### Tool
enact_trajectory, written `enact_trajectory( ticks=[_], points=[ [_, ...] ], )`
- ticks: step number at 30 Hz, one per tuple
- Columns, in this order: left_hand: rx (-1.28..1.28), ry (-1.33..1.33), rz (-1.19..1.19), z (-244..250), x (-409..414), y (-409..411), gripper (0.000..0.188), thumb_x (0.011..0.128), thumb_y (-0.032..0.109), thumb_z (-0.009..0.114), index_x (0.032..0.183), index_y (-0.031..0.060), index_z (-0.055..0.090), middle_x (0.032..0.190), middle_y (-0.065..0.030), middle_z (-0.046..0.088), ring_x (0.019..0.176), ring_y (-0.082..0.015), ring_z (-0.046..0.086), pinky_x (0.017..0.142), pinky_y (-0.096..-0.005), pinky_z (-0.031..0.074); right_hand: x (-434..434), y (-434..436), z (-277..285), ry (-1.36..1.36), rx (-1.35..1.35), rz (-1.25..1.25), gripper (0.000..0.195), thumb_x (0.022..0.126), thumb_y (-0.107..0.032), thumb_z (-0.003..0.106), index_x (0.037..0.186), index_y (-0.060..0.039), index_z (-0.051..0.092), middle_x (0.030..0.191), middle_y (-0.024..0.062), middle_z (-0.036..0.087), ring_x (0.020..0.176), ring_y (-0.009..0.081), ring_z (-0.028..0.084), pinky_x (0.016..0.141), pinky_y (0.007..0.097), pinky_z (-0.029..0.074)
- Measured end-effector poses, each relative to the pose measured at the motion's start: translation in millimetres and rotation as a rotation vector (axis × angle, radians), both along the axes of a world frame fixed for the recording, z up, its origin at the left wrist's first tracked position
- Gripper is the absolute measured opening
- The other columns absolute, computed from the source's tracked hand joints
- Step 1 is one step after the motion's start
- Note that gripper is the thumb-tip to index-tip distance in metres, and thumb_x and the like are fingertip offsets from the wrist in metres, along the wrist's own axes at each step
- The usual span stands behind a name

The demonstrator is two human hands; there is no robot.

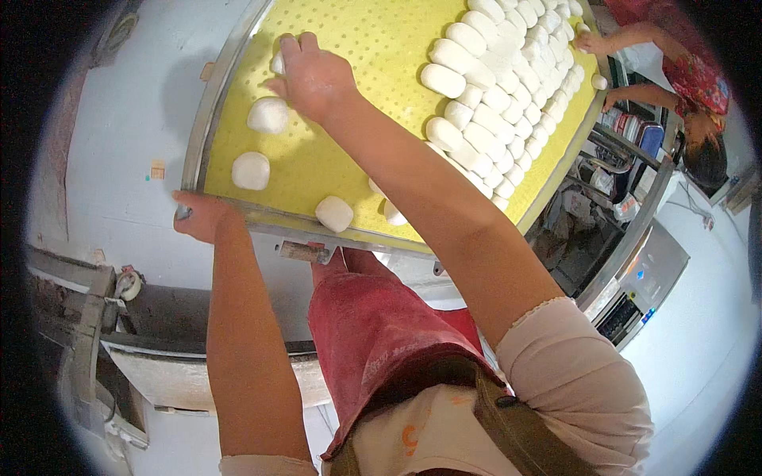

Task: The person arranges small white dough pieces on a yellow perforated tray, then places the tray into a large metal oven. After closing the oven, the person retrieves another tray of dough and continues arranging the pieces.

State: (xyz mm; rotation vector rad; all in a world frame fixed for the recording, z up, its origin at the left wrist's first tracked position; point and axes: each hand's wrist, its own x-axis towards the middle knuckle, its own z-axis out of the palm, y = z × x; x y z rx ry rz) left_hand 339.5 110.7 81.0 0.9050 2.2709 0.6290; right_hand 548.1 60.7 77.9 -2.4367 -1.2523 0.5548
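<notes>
A wide tray with a yellow perforated mat and a metal rim lies before me. My left hand grips the tray's near left corner. Near the left rim, my right hand holds a white dough piece between thumb and fingers, mostly covering it. Just below sits a rounded dough piece, with another dough piece nearer the corner. One more dough piece rests by the near rim. My right forearm partly hides others there. Packed rows of oblong dough pieces cover the tray's right part.
Across the tray, another person's hand touches dough at the far edge, and their other hand is by the rim. A rack with bags stands at right. A wooden-handled tool shows under the near rim. A tape roll is at left.
</notes>
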Motion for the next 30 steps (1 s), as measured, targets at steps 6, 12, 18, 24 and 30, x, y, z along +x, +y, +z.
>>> enact_trajectory(
  ticks=[6, 12, 18, 24, 30],
  points=[
    [-0.019, 0.111, -0.011, -1.5, -3.7, 4.0, 0.068, 0.090, 0.054, 0.052, 0.119, -0.0064, 0.045, 0.113, -0.0282, 0.057, 0.100, -0.0405, 0.062, 0.081, -0.0482, 0.054, 50.9, -109.5, -2.2, -0.346, -0.180, -0.263, 0.061, 0.085, -0.024, 0.062, 0.138, -0.0017, 0.042, 0.140, 0.0229, 0.043, 0.136, 0.0349, 0.035, 0.112, 0.0453, 0.030],
    [0.007, 0.084, -0.005, -7.3, -6.5, 2.8, 0.068, 0.091, 0.055, 0.051, 0.120, -0.0055, 0.046, 0.110, -0.0265, 0.059, 0.099, -0.0400, 0.062, 0.081, -0.0475, 0.053, 55.7, -161.1, 8.9, -0.455, -0.200, -0.141, 0.052, 0.075, -0.012, 0.069, 0.125, -0.0081, 0.056, 0.104, 0.0084, 0.060, 0.102, 0.0281, 0.056, 0.089, 0.0424, 0.043],
    [0.003, 0.058, -0.012, -15.3, -11.4, 7.7, 0.070, 0.090, 0.057, 0.052, 0.122, -0.0052, 0.045, 0.110, -0.0265, 0.059, 0.099, -0.0403, 0.062, 0.083, -0.0482, 0.052, 89.4, -149.2, -16.8, -0.118, -0.333, -0.042, 0.041, 0.080, -0.022, 0.070, 0.116, -0.0073, 0.057, 0.108, 0.0139, 0.061, 0.102, 0.0323, 0.060, 0.086, 0.0442, 0.049],
    [0.024, 0.087, 0.004, -15.9, -12.4, 7.7, 0.067, 0.090, 0.056, 0.053, 0.119, -0.0038, 0.047, 0.110, -0.0259, 0.059, 0.099, -0.0398, 0.062, 0.083, -0.0474, 0.052, 77.5, -42.2, 17.7, -0.030, 0.033, -0.026, 0.032, 0.084, -0.025, 0.065, 0.111, -0.0090, 0.058, 0.108, 0.0147, 0.062, 0.097, 0.0326, 0.064, 0.082, 0.0429, 0.052],
    [0.038, 0.052, 0.022, -11.3, -7.2, 5.2, 0.063, 0.091, 0.055, 0.054, 0.117, -0.0022, 0.048, 0.109, -0.0242, 0.061, 0.098, -0.0384, 0.063, 0.082, -0.0461, 0.053, 73.7, 4.6, 5.7, -0.078, -0.035, 0.055, 0.029, 0.083, -0.022, 0.062, 0.109, -0.0101, 0.058, 0.100, 0.0174, 0.061, 0.084, 0.0344, 0.066, 0.073, 0.0443, 0.054]
  ],
)
